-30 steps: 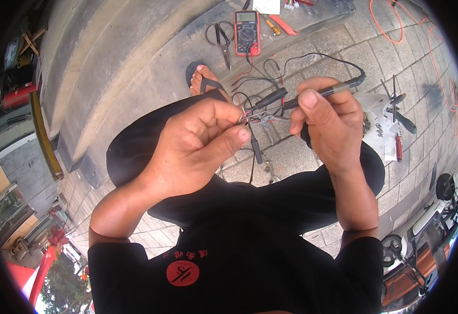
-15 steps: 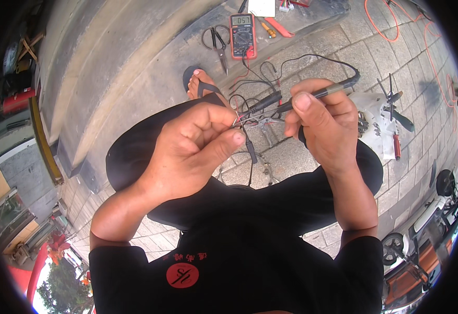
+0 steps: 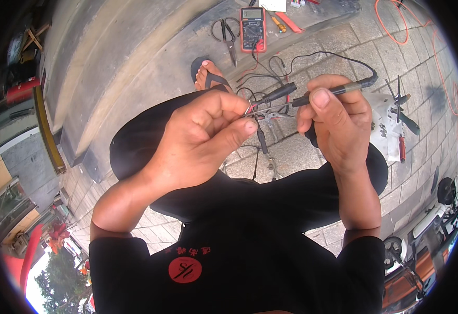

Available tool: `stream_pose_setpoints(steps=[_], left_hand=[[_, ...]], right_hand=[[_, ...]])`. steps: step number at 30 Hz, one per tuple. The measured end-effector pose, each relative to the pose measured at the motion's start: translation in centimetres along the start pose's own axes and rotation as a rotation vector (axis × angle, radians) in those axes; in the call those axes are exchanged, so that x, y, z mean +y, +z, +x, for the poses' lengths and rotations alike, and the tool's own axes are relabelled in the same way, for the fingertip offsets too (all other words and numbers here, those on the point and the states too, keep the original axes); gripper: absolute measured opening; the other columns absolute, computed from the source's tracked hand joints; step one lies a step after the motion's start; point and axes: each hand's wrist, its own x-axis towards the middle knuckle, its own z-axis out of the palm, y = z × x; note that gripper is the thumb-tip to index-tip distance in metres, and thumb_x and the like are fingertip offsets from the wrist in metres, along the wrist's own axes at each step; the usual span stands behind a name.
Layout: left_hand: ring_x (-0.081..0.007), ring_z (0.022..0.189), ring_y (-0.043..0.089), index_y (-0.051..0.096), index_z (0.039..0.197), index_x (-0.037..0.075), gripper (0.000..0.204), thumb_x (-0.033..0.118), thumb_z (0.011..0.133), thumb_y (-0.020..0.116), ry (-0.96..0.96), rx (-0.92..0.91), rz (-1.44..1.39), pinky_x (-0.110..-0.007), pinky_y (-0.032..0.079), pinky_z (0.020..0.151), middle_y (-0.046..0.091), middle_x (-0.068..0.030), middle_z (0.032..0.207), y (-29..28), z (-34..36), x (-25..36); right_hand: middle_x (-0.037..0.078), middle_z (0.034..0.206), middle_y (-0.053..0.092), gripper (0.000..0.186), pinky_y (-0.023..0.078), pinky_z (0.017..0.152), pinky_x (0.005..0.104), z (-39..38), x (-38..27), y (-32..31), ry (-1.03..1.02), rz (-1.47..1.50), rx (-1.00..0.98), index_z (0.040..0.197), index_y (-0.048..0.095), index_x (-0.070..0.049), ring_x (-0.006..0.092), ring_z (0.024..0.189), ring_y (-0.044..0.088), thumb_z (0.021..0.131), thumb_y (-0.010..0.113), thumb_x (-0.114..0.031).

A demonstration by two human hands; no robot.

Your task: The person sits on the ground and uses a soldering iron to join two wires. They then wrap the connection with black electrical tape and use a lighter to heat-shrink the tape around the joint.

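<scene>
My left hand [image 3: 203, 136] pinches thin stripped wires [image 3: 249, 110] between thumb and finger, with black cable connectors [image 3: 278, 91] hanging and jutting around them. My right hand [image 3: 339, 120] grips a black probe [image 3: 359, 85], its long thin metal tip reaching to the wires at my left fingertips; a black lead runs off its rear end. Beyond, on the grey concrete ledge, lie a red-cased multimeter [image 3: 252, 30] with leads plugged in and black-handled scissors [image 3: 229, 39]. Pliers [image 3: 276, 116] and tangled leads [image 3: 268, 73] are on the paving below my hands.
Tools lie on a white sheet [image 3: 388, 136] to the right. An orange cord [image 3: 391, 39] loops at upper right. A screwdriver [image 3: 277, 22] sits beside the multimeter. Curved steps [image 3: 98, 63] are at left, parked vehicles [image 3: 422, 230] at lower right. My sandalled foot [image 3: 210, 78] is ahead.
Both hands and what they hold sit slightly higher and further right in view, along with the surroundings. The multimeter's display has changed since half a second ago.
</scene>
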Motion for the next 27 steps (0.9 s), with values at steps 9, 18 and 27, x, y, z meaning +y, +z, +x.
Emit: stream_pose_setpoints(steps=[9, 18, 27], left_hand=[[-0.0038, 0.087, 0.056, 0.058, 0.119, -0.005, 0.019, -0.002, 0.101, 0.063, 0.013, -0.011, -0.005, -0.02, 0.046, 0.075, 0.065, -0.0027, 0.102, -0.22, -0.01, -0.24], [-0.0039, 0.088, 0.056, 0.058, 0.119, -0.005, 0.019, -0.003, 0.101, 0.062, -0.001, -0.01, -0.004, -0.021, 0.047, 0.075, 0.065, -0.0027, 0.103, -0.2, -0.08, -0.03], [-0.0037, 0.089, 0.056, 0.058, 0.119, -0.004, 0.019, -0.003, 0.101, 0.062, -0.018, 0.0, 0.015, -0.02, 0.047, 0.075, 0.066, -0.0031, 0.105, -0.17, -0.09, 0.0]], right_hand=[[0.011, 0.079, 0.071, 0.02, 0.055, 0.062, 0.0274, 0.09, 0.21, 0.08, 0.004, 0.005, 0.004, 0.108, 0.068, 0.005, 0.0157, 0.063, 0.066, 0.095, 0.074, -0.009], [0.011, 0.08, 0.069, 0.02, 0.054, 0.061, 0.0291, 0.07, 0.22, 0.14, -0.001, -0.019, 0.0, 0.109, 0.067, 0.005, 0.0171, 0.064, 0.065, 0.096, 0.072, -0.009], [0.011, 0.079, 0.071, 0.018, 0.055, 0.061, 0.0269, 0.09, 0.21, 0.17, -0.018, 0.004, -0.003, 0.107, 0.067, 0.006, 0.0154, 0.064, 0.066, 0.095, 0.073, -0.007]])
